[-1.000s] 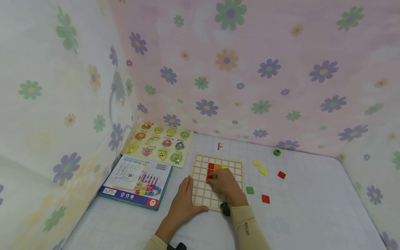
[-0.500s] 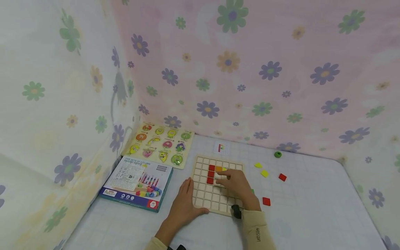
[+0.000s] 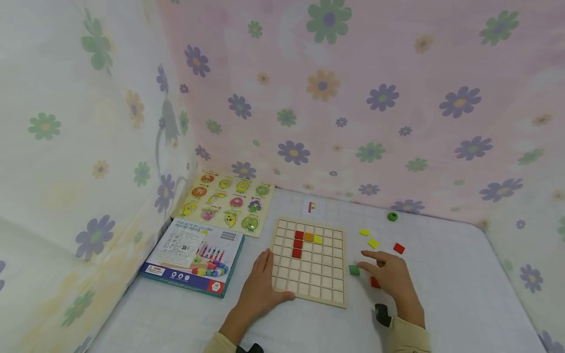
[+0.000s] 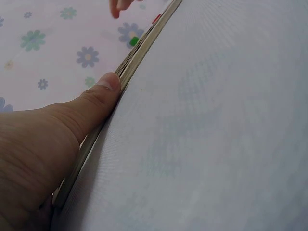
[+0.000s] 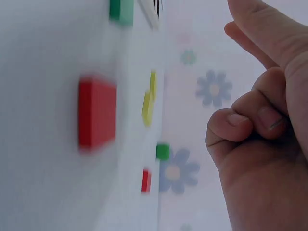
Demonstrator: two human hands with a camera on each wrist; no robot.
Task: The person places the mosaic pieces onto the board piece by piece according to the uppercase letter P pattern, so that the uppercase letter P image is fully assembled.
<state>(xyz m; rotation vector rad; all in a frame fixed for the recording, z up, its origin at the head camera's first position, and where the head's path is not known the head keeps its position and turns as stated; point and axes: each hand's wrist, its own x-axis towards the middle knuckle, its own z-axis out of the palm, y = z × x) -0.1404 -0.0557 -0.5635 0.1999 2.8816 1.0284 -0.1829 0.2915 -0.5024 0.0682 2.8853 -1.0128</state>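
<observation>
In the head view my left hand (image 3: 258, 284) steadies a wooden grid board (image 3: 324, 294), fingers straight along its left edge, thumb at its near edge. The left wrist view shows that thumb (image 4: 96, 98) against the board's side. Set in the grid are three red tiles (image 3: 298, 243) in a column, an orange tile (image 3: 309, 237) and a yellow tile (image 3: 318, 239). Right of the board hovers my right hand (image 3: 393, 277), thumb and index finger apart with nothing between them, other fingers curled. Beside its thumb lies a green tile (image 3: 354, 270); a red tile (image 5: 98, 113) is partly hidden under it in the head view.
Two yellow pieces (image 3: 372, 243), another red tile (image 3: 399, 248) and a green bead (image 3: 392, 216) lie farther right. Behind the board is a small pattern card (image 3: 312, 208). A bead-set box (image 3: 194, 257) and a fruit puzzle board (image 3: 225, 203) occupy the left, near the fabric walls.
My right hand has moved off the grid, rightward to the green tile, leaving the lowest red tile in the column uncovered. The left hand stays at the board's corner.
</observation>
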